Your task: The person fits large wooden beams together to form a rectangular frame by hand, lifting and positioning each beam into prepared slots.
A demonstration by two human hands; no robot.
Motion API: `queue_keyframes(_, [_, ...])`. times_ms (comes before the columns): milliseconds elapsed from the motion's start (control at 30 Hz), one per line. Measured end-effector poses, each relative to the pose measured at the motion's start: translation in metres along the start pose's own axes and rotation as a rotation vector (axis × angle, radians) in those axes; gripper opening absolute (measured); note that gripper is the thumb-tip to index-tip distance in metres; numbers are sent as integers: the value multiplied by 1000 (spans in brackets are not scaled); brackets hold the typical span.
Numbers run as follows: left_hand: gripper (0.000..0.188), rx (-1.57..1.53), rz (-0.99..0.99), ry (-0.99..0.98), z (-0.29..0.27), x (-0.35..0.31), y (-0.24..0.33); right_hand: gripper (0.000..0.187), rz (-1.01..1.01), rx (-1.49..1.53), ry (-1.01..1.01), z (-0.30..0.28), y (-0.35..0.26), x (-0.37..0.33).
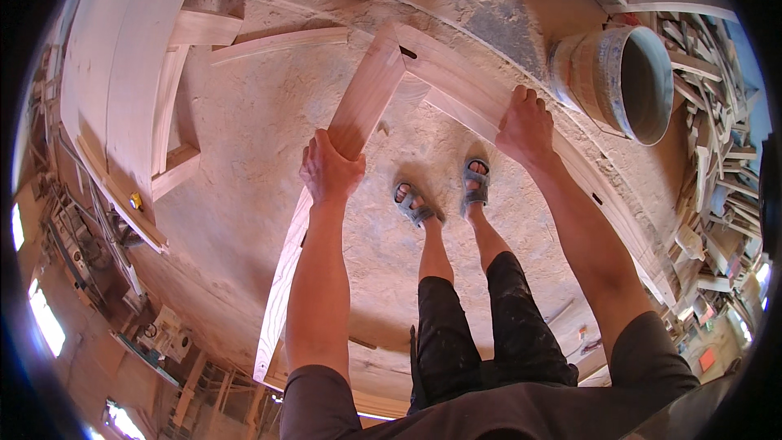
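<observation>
A pale wooden frame [371, 94] stands around my legs, its two boards meeting at a mitred corner ahead of me. Close to that corner is a small dark slot, and more dark slots show along both boards. My left hand [332, 169] is closed around the left board partway down. On the right board, my right hand [525, 126] grips the edge with its fingers curled over the top. The left board runs back past my left forearm; my right arm covers part of the right one. The frame's near side is mostly hidden by my body.
A large worn bucket [603, 85] lies or leans right of the frame. Beyond it is a heap of scrap wood [713, 134]. Left stands a wooden panel [122, 57], with a yellow tape measure [136, 200] on its lower edge. A curved-looking wood strip [277, 46] lies on the dusty floor.
</observation>
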State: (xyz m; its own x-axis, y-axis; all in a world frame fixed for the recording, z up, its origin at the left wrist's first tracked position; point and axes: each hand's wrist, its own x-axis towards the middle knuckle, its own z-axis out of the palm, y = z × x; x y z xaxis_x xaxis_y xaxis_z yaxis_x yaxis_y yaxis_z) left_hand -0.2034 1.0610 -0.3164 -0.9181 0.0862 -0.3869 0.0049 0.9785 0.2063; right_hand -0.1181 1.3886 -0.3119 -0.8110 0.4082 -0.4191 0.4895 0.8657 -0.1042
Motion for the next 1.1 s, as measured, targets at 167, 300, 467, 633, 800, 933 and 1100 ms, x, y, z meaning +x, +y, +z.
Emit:
queue_keyframes(167, [64, 4, -24, 13, 2, -1, 2, 43, 1, -6, 16, 2, -1, 0])
queue_keyframes(300, [63, 21, -39, 37, 3, -3, 3, 43, 4, -4, 31, -1, -4, 0])
queue_keyframes(467, [64, 12, -21, 107, 7, -4, 2, 40, 5, -12, 54, 1, -6, -1])
queue_keyframes(633, [66, 14, -15, 121, 15, -5, -3, 33, 54, 51, -2, -2, -6, 1])
queue_keyframes(800, [62, 44, 29, 181, 16, -6, -5, 33, 22, 31, 62, 3, -4, 0])
queue_keyframes(933, [62, 55, 26, 171, 19, -3, -6, 33, 35, 34, 39, -1, -6, 3])
queue_keyframes(1100, [62, 56, 58, 188, 16, -3, -4, 32, 73, 49, -7, -8, -11, 3])
